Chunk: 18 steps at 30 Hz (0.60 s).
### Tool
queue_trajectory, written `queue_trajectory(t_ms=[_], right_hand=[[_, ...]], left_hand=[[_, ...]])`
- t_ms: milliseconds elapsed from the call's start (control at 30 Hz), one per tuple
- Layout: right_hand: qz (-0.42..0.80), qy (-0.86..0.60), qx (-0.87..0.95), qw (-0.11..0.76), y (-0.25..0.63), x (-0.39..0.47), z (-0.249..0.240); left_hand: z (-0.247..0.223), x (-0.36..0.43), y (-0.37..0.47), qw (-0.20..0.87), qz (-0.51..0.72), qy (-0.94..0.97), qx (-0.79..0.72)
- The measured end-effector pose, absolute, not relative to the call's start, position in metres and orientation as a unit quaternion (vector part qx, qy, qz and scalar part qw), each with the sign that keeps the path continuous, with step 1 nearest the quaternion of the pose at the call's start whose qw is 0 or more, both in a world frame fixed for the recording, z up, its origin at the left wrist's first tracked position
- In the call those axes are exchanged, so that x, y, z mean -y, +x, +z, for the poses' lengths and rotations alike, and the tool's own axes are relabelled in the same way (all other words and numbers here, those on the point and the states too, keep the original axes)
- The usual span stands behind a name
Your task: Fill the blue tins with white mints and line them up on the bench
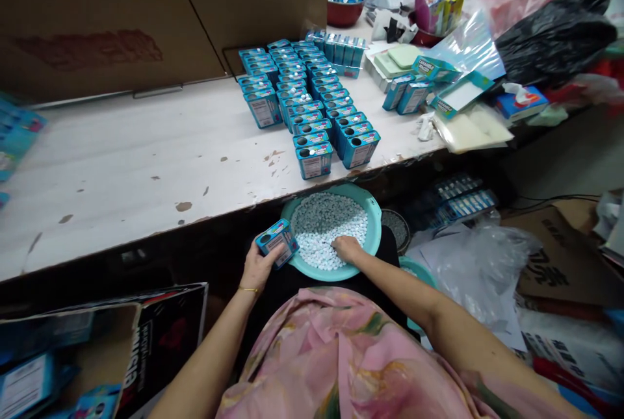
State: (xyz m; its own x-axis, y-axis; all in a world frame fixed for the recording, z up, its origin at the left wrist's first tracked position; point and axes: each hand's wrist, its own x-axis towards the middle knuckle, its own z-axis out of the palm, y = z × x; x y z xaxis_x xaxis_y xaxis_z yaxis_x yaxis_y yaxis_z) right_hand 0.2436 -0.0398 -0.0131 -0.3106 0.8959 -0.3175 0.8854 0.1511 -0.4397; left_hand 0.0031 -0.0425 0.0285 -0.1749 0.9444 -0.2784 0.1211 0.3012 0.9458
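My left hand (261, 266) grips a small blue candy tin (277, 243) with a dark round hole in its top, tilted at the left rim of the basin. A turquoise plastic basin (374, 227) rests on my lap, full of small white candies (316, 251). My right hand (347, 249) is down among the candies, its fingers bent into them and the fingertips hidden. On the table ahead stand rows of similar blue tins (314, 160), many with round holes in their tops.
The white table (146, 165) has chipped patches. A large cardboard box (121, 29) stands at its back. A red bowl (345, 11) holds blue pieces. Opened blue cartons (461, 94) lie at right. Below are a box with blue packs (97, 347) and clear plastic bags (480, 263).
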Motion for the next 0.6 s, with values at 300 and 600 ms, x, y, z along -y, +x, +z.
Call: queue_trajectory(t_ms=[300,600], right_hand=[[0.379,-0.618,0.688,0.027,0.279,0.011,0.010],[0.420,-0.566,0.697,0.133,0.301,-0.006,0.097]], left_hand=[[0.042,0.032,0.006,0.463,0.397,0.511,-0.606],[0.044,0.013,0.035,0.364,0.276,0.665,-0.592]])
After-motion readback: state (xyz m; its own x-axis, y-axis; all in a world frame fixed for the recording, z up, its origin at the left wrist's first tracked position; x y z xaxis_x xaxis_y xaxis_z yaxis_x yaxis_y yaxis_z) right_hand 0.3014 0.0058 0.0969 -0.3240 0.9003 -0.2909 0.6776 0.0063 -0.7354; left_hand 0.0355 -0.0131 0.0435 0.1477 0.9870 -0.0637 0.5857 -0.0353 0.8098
